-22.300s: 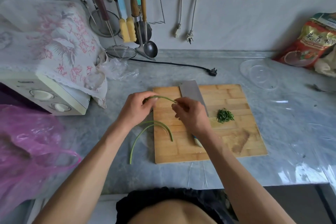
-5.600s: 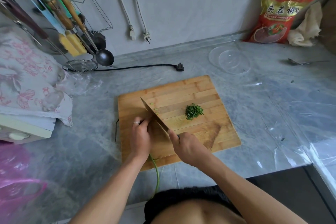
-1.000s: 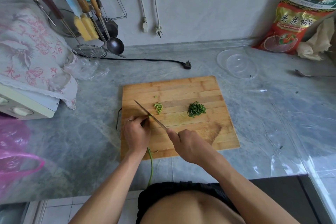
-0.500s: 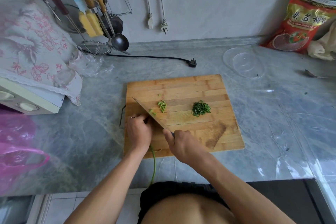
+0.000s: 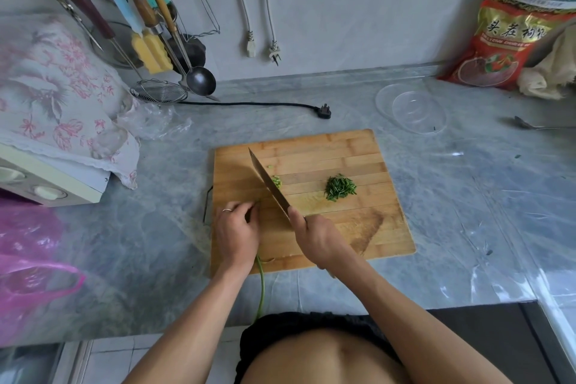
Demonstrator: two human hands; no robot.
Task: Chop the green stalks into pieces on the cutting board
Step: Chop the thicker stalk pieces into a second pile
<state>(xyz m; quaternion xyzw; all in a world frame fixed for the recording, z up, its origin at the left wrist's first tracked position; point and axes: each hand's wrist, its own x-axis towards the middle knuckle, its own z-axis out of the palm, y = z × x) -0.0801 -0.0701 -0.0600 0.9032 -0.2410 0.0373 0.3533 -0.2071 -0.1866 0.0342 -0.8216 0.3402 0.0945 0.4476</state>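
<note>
Chopping step, mid-way. Cutting board on desk. Left hand, fingers curled, pins green stalks at the board's near-left; uncut tails trail off the near edge toward the person. Right hand grips knife, blade angled beside a small cut pile; larger pile to its right. Next move, judged: feed stalks forward, bring blade down just ahead of the fingertips.
</note>
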